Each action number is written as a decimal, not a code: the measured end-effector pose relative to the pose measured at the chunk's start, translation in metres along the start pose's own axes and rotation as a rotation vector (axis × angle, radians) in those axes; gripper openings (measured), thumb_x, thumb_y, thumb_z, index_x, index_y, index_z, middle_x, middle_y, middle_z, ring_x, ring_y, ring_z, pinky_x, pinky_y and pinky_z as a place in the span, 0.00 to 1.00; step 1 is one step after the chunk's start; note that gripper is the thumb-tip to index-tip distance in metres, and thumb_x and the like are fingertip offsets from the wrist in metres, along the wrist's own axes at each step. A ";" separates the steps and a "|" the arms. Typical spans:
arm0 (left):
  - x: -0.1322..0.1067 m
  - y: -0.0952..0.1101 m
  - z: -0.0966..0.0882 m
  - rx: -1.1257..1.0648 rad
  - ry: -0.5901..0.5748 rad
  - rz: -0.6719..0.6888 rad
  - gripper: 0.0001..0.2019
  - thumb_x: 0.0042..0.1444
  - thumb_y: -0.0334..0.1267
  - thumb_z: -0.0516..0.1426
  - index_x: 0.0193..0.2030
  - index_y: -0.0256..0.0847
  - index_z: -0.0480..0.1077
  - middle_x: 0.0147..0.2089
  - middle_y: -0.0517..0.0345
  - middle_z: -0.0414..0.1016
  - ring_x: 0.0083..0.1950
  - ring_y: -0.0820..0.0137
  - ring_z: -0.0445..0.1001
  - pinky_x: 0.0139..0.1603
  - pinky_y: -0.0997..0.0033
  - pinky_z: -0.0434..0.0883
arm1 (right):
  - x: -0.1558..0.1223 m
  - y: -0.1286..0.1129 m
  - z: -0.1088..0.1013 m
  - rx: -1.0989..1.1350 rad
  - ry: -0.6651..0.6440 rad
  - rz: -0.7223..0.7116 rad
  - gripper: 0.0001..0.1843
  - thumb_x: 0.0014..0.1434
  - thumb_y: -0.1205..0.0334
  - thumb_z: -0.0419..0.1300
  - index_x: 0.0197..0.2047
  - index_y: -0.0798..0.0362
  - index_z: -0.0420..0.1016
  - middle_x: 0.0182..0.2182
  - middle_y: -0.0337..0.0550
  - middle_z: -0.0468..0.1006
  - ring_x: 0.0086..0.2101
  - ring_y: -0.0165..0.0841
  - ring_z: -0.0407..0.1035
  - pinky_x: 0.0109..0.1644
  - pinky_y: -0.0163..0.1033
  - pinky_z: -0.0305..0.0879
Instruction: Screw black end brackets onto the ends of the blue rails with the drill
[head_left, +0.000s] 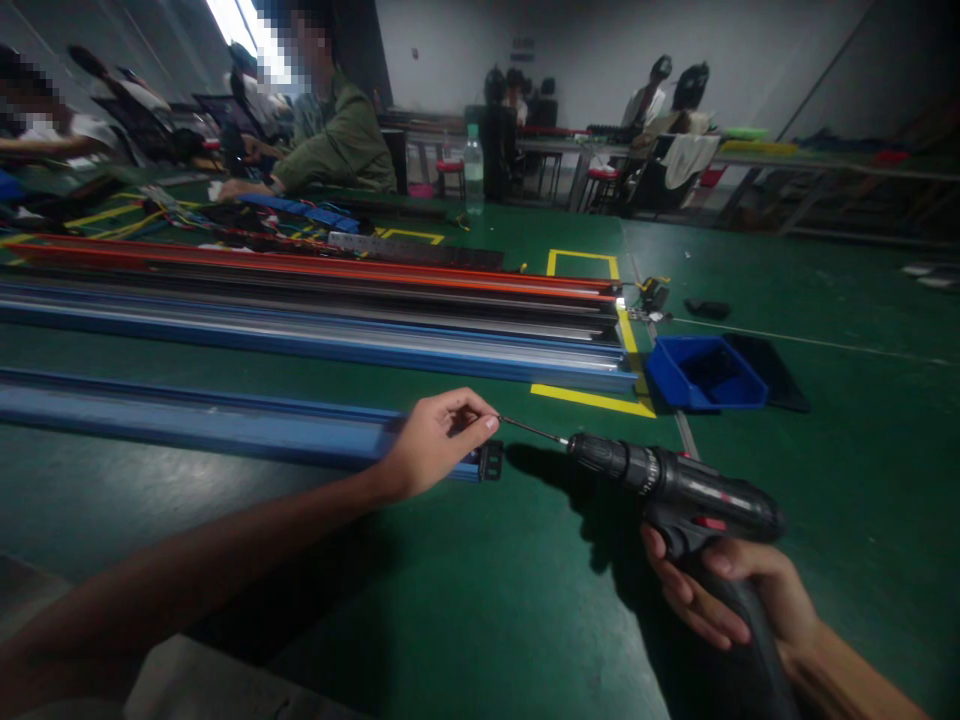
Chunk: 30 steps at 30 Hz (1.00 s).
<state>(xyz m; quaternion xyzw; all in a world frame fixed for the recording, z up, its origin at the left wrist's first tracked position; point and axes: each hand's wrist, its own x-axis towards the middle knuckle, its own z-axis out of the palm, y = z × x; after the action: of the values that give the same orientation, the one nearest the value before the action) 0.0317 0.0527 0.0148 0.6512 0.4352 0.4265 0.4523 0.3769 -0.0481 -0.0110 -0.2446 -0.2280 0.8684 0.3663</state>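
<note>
Green table (480,610) in a busy workroom, with a drill (712,495) and a long blue rail (225,425) at 2 bare hands.

Across the far side, a person in a green jacket (341,140) sits near a clear bottle (473,178); nearer lie an orange rail (375,268) and a second blue rail (450,357), their right ends by yellow tape (592,400) and a blue bin (667,372); the right hand (776,590) is wrapped around the handle of the drill, which is held above the table and points left, while the left hand (431,445) pinches the far tip of its thin bit (532,431) between thumb and finger, just above the near blue rail's black end piece (491,461); whether a screw sits in that pinch is too small to tell.
</note>
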 end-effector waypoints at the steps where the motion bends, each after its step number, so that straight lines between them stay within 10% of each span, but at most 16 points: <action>1: 0.000 0.000 0.000 0.000 0.002 0.000 0.09 0.61 0.42 0.64 0.39 0.37 0.77 0.34 0.57 0.77 0.35 0.74 0.73 0.37 0.74 0.69 | 0.000 0.000 0.000 -0.003 -0.001 0.000 0.18 0.55 0.62 0.63 0.46 0.62 0.85 0.28 0.50 0.81 0.13 0.18 0.53 0.20 0.29 0.65; 20: -0.005 0.002 -0.002 0.280 -0.006 0.145 0.11 0.66 0.41 0.60 0.49 0.41 0.81 0.37 0.57 0.75 0.37 0.72 0.72 0.40 0.71 0.68 | 0.000 -0.003 0.004 -0.090 0.025 -0.035 0.19 0.55 0.62 0.62 0.46 0.63 0.84 0.27 0.49 0.79 0.13 0.19 0.52 0.19 0.28 0.60; 25: -0.002 0.002 -0.004 0.076 0.010 0.109 0.28 0.60 0.39 0.63 0.68 0.43 0.70 0.53 0.51 0.74 0.45 0.72 0.73 0.49 0.68 0.72 | 0.000 -0.005 0.001 -0.083 0.030 -0.063 0.19 0.55 0.62 0.62 0.46 0.64 0.83 0.28 0.49 0.78 0.13 0.19 0.52 0.19 0.29 0.59; 30: 0.008 0.000 -0.007 -0.123 0.041 -0.058 0.29 0.58 0.39 0.62 0.67 0.38 0.70 0.56 0.47 0.75 0.53 0.68 0.74 0.54 0.67 0.73 | -0.002 -0.007 -0.004 -0.108 0.056 -0.081 0.18 0.56 0.61 0.63 0.46 0.62 0.82 0.27 0.46 0.77 0.13 0.19 0.51 0.18 0.29 0.57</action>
<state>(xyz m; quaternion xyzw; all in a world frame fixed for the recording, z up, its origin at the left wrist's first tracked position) 0.0271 0.0620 0.0182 0.6004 0.4361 0.4523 0.4947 0.3847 -0.0442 -0.0094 -0.2789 -0.2738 0.8322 0.3934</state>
